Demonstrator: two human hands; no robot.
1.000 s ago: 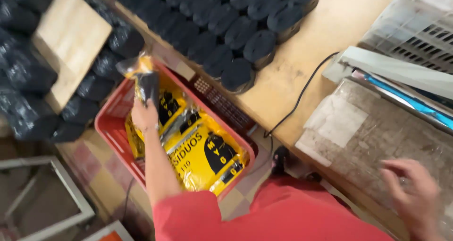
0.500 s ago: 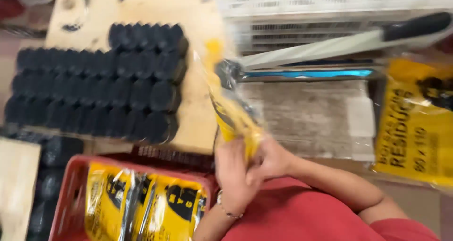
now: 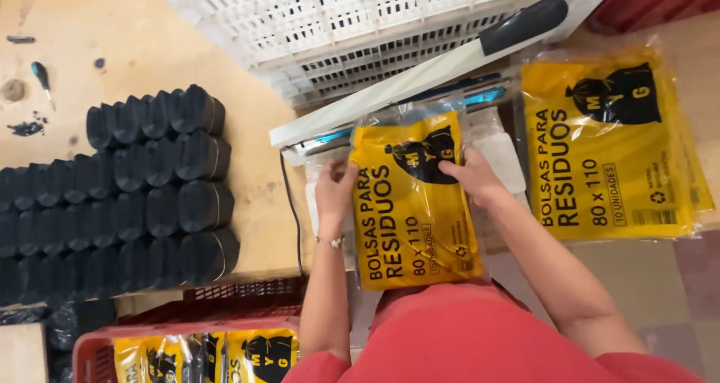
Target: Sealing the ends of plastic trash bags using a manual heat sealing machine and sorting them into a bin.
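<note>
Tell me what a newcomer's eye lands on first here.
First, the yellow packet with black print at the centre, held by the left hand and right hand with its top at the open sealer bar. Next, the stack of finished yellow packets to the right. Then the rows of black rolls on the wooden table at left.

1. Small packing workshop, judged by the goods laid out in bulk.
2. Worn, stained wooden workbench (image 3: 150, 45) with a screwdriver (image 3: 41, 79) lying on it.
3. Rows of identical black rolls (image 3: 150, 195) stacked in a block on the bench.
4. Lever-arm heat sealer (image 3: 420, 79) with a black handle, cable trailing off the bench.
5. White plastic crates (image 3: 337, 23) behind the sealer; red crate (image 3: 86, 353) below, filled with yellow packets (image 3: 202, 357).
6. Pile of finished yellow packets (image 3: 607, 143) stacked just beside the sealer.
</note>
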